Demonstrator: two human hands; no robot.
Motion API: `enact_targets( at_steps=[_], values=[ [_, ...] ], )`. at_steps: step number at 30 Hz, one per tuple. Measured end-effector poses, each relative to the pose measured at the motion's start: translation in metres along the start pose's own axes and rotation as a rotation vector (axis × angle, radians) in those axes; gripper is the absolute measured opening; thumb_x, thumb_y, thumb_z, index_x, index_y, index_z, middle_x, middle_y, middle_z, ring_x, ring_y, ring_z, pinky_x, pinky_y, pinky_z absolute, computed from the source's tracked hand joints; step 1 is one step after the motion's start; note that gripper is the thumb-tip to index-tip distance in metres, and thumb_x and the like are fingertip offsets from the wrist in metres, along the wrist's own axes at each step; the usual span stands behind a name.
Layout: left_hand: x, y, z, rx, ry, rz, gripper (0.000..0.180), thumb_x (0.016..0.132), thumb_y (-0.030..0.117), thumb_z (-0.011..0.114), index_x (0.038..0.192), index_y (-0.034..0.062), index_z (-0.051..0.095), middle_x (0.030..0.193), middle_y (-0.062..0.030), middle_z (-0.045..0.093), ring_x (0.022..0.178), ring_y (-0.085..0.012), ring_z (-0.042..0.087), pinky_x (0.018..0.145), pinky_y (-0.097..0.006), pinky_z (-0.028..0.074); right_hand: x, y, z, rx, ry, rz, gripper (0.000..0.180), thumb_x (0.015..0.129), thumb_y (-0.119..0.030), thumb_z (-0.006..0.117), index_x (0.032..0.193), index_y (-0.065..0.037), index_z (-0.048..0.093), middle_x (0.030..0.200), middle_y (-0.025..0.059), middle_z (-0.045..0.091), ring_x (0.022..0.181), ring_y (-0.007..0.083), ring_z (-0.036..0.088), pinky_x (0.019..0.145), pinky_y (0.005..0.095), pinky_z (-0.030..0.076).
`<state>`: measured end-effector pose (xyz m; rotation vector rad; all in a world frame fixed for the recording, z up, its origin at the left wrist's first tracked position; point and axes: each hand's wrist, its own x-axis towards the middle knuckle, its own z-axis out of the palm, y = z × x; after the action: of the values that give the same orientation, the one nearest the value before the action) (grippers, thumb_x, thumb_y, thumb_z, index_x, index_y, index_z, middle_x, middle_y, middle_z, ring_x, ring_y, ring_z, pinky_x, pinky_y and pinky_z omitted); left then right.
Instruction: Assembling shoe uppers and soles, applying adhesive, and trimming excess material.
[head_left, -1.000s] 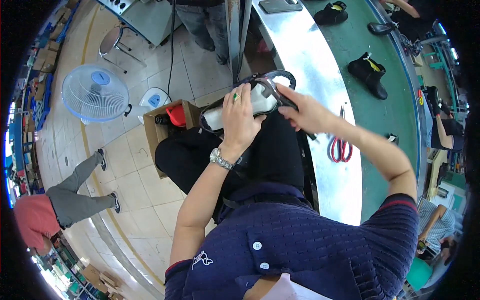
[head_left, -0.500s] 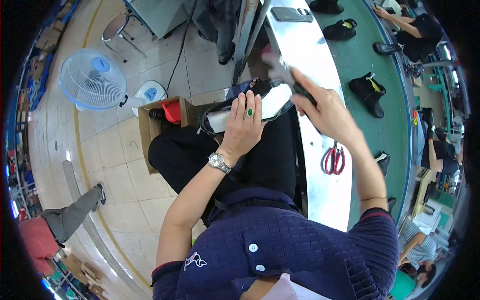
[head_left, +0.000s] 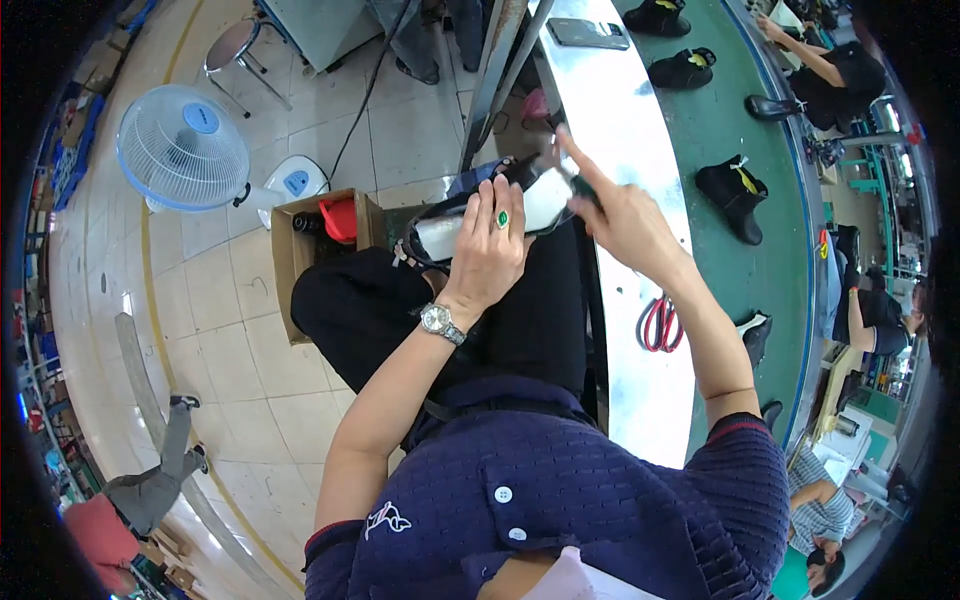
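Note:
A black shoe (head_left: 436,240) lies across my lap, its white underside (head_left: 545,203) facing up. My left hand (head_left: 488,245) is pressed over its middle, fingers together and wrapped across it; a green-stoned ring and a wristwatch are on this hand and wrist. My right hand (head_left: 635,228) grips a hammer-like tool (head_left: 581,187) with a dark handle, index finger stretched along it. The tool's metal head is smeared by motion at the shoe's far right end, so contact cannot be told. Red-handled scissors (head_left: 661,325) lie on the bench near my right forearm.
A shiny metal bench (head_left: 620,140) runs along my right, with a phone (head_left: 588,33) on it. Beyond it a green conveyor (head_left: 705,130) carries several black shoes. At left are a cardboard box (head_left: 290,270), a white fan (head_left: 185,150) and a stool (head_left: 232,48). Other people are around.
My right hand and the tool have moved down and left toward the end of the shoe. The left hand keeps its hold. A person at lower left has shifted.

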<state>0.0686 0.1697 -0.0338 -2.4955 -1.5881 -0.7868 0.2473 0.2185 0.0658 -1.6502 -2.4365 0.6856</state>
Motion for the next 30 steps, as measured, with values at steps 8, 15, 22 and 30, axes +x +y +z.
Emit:
enact_targets(
  at_steps=[8,15,22,30],
  values=[
    [-0.001,0.002,0.002,-0.023,0.027,-0.023,0.061,0.078,0.02,0.069,0.126,-0.0109,0.05,0.126,-0.0253,0.052,0.12,-0.0398,0.049,0.102,-0.045,0.04,-0.001,0.006,0.007,0.09,-0.023,-0.01,0.077,0.091,-0.01,0.055,0.152,-0.027,0.011,0.068,0.0244,0.063,0.064,0.0445,0.061,0.062,0.0526,0.046],
    [-0.003,0.004,0.001,-0.002,0.034,0.004,0.048,0.08,0.014,0.064,0.118,-0.0137,0.054,0.116,-0.0239,0.054,0.119,-0.042,0.049,0.102,-0.046,0.04,-0.001,0.002,0.018,-0.061,-0.075,-0.107,0.078,0.091,-0.007,0.054,0.152,-0.022,0.008,0.064,0.0233,0.062,0.06,0.0417,0.062,0.059,0.0515,0.047],
    [0.001,0.004,0.006,0.039,0.077,0.042,0.037,0.085,0.012,0.056,0.113,-0.013,0.058,0.113,-0.0249,0.054,0.116,-0.0452,0.051,0.101,-0.048,0.041,-0.006,-0.012,0.034,-0.164,-0.019,-0.08,0.077,0.092,-0.008,0.052,0.153,-0.025,0.009,0.06,0.0182,0.061,0.058,0.039,0.063,0.053,0.0483,0.049],
    [0.002,0.002,0.001,-0.141,0.091,-0.065,0.041,0.081,0.013,0.06,0.115,-0.0108,0.053,0.112,-0.0228,0.054,0.115,-0.0419,0.051,0.102,-0.047,0.039,-0.012,-0.024,0.036,-0.134,0.055,-0.143,0.078,0.089,-0.004,0.051,0.153,-0.025,0.011,0.057,0.0178,0.06,0.053,0.0376,0.062,0.051,0.0465,0.05]
  ],
)
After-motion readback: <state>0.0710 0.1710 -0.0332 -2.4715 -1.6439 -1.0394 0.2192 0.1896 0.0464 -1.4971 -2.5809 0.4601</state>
